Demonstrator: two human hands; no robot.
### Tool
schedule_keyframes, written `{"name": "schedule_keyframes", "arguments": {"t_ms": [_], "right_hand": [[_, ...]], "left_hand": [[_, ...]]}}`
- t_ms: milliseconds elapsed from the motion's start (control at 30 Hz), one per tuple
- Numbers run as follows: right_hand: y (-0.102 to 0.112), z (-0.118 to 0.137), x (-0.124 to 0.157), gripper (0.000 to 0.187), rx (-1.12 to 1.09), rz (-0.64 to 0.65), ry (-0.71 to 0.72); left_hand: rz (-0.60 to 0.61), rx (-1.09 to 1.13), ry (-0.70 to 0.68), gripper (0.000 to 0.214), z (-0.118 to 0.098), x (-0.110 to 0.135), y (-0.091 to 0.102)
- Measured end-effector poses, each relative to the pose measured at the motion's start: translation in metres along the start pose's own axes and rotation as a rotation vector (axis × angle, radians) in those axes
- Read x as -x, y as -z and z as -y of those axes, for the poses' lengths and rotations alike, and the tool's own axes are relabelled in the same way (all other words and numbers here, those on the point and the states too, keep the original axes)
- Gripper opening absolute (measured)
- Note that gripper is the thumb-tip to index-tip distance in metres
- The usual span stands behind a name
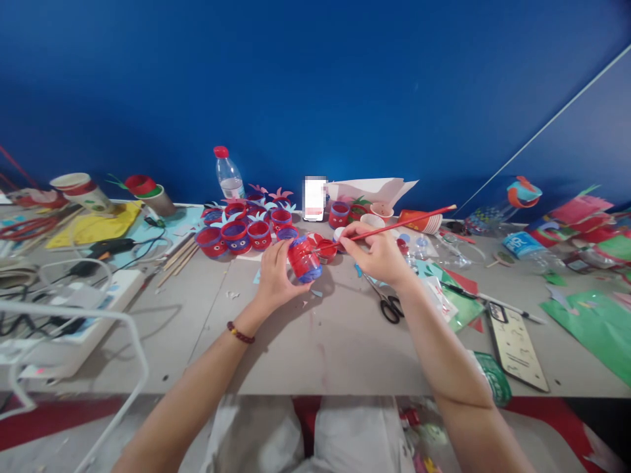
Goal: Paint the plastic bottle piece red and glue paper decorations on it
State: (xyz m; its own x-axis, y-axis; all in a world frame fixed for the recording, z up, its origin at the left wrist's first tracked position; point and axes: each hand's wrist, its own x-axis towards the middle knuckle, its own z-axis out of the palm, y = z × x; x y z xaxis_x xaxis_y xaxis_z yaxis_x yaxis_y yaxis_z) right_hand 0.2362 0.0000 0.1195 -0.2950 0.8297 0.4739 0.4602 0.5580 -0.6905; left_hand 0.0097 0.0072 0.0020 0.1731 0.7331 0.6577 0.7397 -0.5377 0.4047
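My left hand (pixel 276 272) grips a small red and blue painted cup (pixel 303 257), tilted on its side above the table. In my right hand (pixel 377 249) is a long red paintbrush (pixel 409 223), pinched near its lower part. The brush's tip reaches toward the painted cup; I cannot tell whether it touches. Just behind the held cup sits a red container (pixel 325 248), partly hidden by the brush. Several finished-looking red and blue cups (pixel 235 235) with eyes and paper leaves stand to the left of it.
Black-handled scissors (pixel 391 307) lie under my right forearm, with a phone (pixel 517 345) farther right. A power strip (pixel 98 322) and a glue gun (pixel 111 247) are on the left. A clear bottle (pixel 229 176) with a red cap stands before the blue wall. Green paper (pixel 591 335) lies at right.
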Motion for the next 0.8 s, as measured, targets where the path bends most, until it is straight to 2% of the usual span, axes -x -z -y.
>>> {"name": "schedule_keyframes", "arguments": {"t_ms": [200, 500, 800], "right_hand": [[0.003, -0.004, 0.001, 0.011, 0.019, -0.058, 0.001], [-0.010, 0.001, 0.000, 0.010, -0.120, 0.023, -0.016], [0.000, -0.010, -0.004, 0.014, -0.051, -0.017, -0.033]], "left_hand": [[-0.011, 0.004, -0.008, 0.100, 0.000, 0.000, 0.000], [-0.017, -0.002, -0.029, 0.101, 0.002, 0.001, -0.001], [-0.046, 0.012, -0.049, 0.102, 0.000, 0.000, 0.000]]}}
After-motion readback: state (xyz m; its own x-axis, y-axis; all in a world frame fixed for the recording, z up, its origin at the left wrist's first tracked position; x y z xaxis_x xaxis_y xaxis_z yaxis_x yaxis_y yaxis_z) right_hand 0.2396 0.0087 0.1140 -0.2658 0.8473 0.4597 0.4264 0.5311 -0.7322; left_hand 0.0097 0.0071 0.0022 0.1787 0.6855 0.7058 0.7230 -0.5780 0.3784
